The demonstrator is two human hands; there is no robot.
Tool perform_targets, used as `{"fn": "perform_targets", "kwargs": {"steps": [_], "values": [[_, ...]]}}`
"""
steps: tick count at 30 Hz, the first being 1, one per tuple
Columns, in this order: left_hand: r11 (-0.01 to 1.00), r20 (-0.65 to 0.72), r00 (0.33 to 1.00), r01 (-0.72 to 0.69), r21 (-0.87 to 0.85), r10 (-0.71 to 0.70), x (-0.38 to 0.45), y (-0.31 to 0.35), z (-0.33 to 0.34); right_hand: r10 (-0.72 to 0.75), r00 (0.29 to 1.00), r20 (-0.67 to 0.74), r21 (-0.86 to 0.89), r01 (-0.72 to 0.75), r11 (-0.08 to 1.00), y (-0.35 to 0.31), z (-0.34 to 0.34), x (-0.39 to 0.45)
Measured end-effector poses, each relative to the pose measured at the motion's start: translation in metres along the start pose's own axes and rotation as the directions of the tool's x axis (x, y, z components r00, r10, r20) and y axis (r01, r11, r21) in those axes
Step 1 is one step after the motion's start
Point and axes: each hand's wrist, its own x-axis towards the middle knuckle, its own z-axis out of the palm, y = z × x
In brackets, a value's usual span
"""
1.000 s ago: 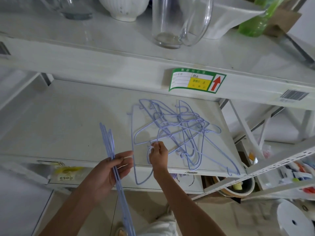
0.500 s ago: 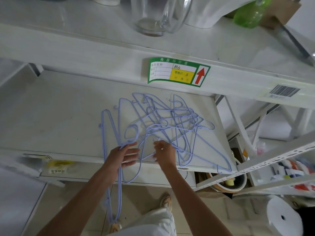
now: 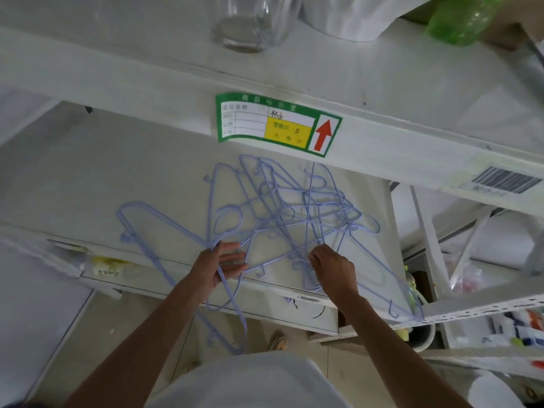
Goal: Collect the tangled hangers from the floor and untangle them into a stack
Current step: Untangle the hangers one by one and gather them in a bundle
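Held hangers (image 3: 164,231) now lie flatter

1 head view looks steeply down, close over the shelf (image 3: 88,178).

2 hands: left hand (image 3: 224,262), right hand (image 3: 332,266). Tangled lilac hangers (image 3: 282,213) beyond them, uncountable; 1 price label (image 3: 276,123).

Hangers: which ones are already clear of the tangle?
The bunch the left hand grips: it lies left of the pile, its lower end hanging past the shelf edge. The rest stay knotted in the tangle by the right hand.
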Motion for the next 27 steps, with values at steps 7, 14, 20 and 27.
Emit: {"fn": "perform_targets", "kwargs": {"steps": [7, 14, 20, 27], "values": [[0.997, 0.088, 0.996, -0.027, -0.078, 0.033, 0.012, -0.008, -0.006, 0.132, 0.987, -0.087, 0.155, -0.117, 0.981, 0.025, -0.007, 0.023], [0.996, 0.139, 0.99, 0.014, 0.092, -0.026, 0.015, -0.008, -0.001, 0.152, 0.988, 0.036, 0.147, -0.156, 0.977, -0.004, -0.004, 0.055], [0.988, 0.144, 0.988, 0.037, 0.153, -0.059, 0.013, -0.003, -0.001, 0.351, 0.935, -0.048, 0.264, -0.327, 0.907, -0.02, -0.026, 0.085], [0.989, 0.181, 0.981, 0.035, 0.147, -0.062, 0.001, 0.009, -0.004, 0.124, 0.968, -0.22, 0.015, -0.124, 0.992, -0.052, -0.048, 0.076]]}}
